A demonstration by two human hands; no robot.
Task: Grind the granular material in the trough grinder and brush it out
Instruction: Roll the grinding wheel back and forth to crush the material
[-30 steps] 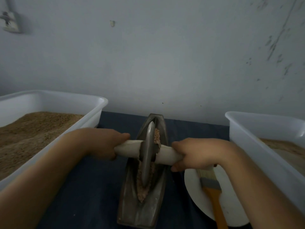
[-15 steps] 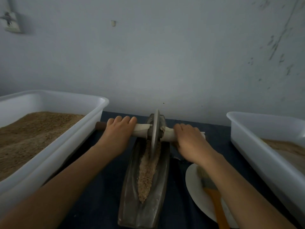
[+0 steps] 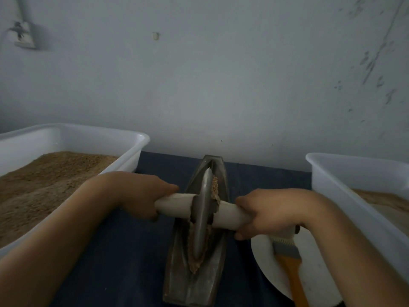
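Grinding step in hand: both hands grip the pale axle handle (image 3: 174, 203) of the grinding wheel (image 3: 202, 214), one on each side. Left hand (image 3: 141, 194) is wrapped round the left end, right hand (image 3: 267, 212) round the right end, fingers curled under. The wheel stands on edge in the trough grinder (image 3: 194, 273), about mid-length, slightly toward the near half.

Granular material (image 3: 194, 265) lies along the groove, visible behind the wheel at the far side and as a tapered tan strip at the near side. It looks coarse and crumbly, not yet powder, so grinding seems unfinished. The next move likely calls for rolling the wheel along the groove with even downward pressure on both handle ends, keeping the disc upright so grain is not pushed over the rims.

The trough is dull grey metal, boat-shaped, pointed at the far end, and sits on a dark blue counter (image 3: 124, 262). The wheel is a thin grey metal disc; the handle is smooth and tapered.

Brush (image 3: 287, 258), with an orange handle, grey ferrule and pale bristles, rests untouched on a white plate (image 3: 262, 260) to the right. White plastic tubs flank the trough: left tub (image 3: 132, 138) and right tub (image 3: 332, 173) both hold sandy brown grain.
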